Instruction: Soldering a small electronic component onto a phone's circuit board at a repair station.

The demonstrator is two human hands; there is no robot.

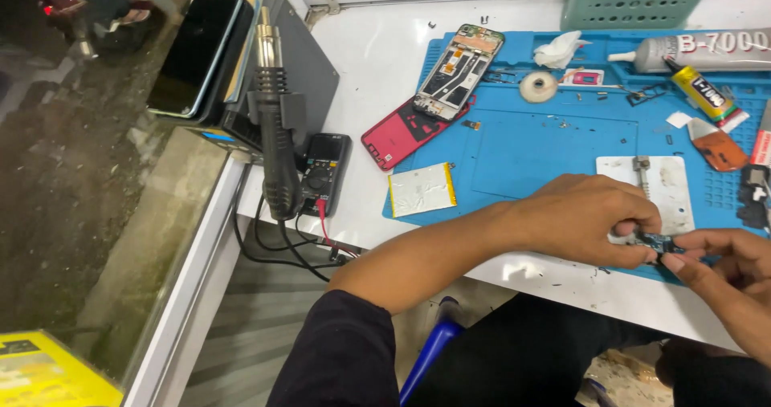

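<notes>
Both hands meet at lower right of my view: left hand and right hand pinch a small circuit board between fingertips, over the blue mat's near edge. Opened phone lies upper centre.

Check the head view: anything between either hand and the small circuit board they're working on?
Nothing visible. The left hand and right hand both pinch the small circuit board directly at the near edge of the blue mat. The fingers cover most of the board. The flat battery and opened phone lie apart.
</notes>
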